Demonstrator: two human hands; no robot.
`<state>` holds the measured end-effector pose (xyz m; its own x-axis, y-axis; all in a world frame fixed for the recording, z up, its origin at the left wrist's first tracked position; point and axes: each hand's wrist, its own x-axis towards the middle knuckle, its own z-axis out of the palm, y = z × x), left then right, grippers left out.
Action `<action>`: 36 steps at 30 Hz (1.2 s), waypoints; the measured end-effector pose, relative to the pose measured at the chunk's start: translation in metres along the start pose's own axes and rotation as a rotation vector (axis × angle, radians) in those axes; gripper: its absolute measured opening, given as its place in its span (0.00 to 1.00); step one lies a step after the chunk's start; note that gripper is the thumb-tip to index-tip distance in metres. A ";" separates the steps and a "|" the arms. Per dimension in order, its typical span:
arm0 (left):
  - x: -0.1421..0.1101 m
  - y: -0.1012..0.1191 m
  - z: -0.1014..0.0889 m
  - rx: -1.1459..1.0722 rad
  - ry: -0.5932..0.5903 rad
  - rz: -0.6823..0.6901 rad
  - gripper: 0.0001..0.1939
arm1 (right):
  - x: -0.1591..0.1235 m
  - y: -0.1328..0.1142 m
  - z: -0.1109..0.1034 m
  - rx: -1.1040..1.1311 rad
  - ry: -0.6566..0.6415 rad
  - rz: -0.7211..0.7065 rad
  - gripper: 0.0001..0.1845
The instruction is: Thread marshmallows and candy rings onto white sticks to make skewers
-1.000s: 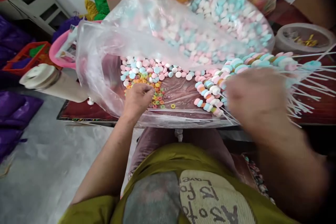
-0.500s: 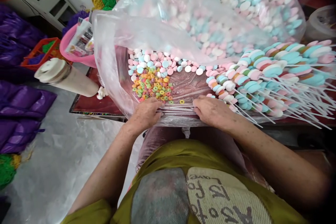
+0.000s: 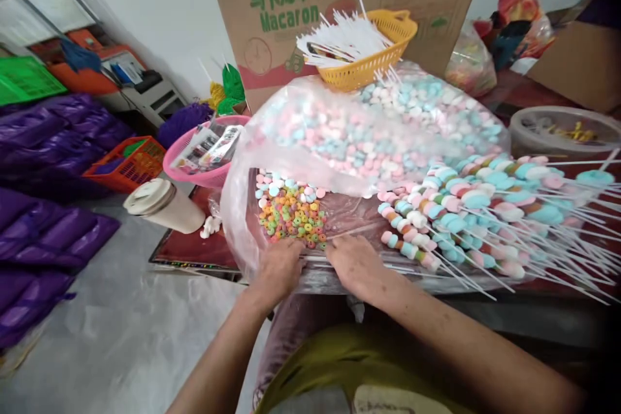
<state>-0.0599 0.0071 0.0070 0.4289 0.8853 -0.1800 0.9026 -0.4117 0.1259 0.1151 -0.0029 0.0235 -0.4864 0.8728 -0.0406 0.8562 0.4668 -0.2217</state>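
At the table's front edge, my left hand (image 3: 281, 268) is closed on the left ends of thin white sticks (image 3: 316, 261). The same sticks run under my right hand (image 3: 356, 265), whose fingers curl over them, and their ends poke out on its right. Just beyond my left hand lies a pile of colourful ring-shaped cereal (image 3: 294, 220), with loose pink, white and blue marshmallows (image 3: 274, 184) behind it. To the right of my right hand lie several finished marshmallow skewers (image 3: 466, 207), their white sticks pointing right.
A large clear bag (image 3: 233, 207) of marshmallows spreads over the table. Behind it are a yellow basket (image 3: 359, 71) of white sticks and a cardboard box (image 3: 272, 26). A lidded cup (image 3: 167, 207) and a pink basket (image 3: 204, 174) stand left, a clear tub (image 3: 538, 136) right.
The view has tilted up, showing the box and yellow basket. My right hand has slid left along the sticks, closer to my left hand, leaving stick ends showing on its right.
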 end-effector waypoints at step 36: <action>0.033 0.016 -0.019 -1.810 0.260 -0.164 0.05 | 0.028 0.022 -0.020 1.836 -0.334 0.238 0.03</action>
<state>-0.0324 0.0338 0.0216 0.1759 0.9674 -0.1823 -0.2883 0.2277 0.9301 0.1236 0.0341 0.0369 -0.6040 0.7224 -0.3366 -0.2148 -0.5543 -0.8042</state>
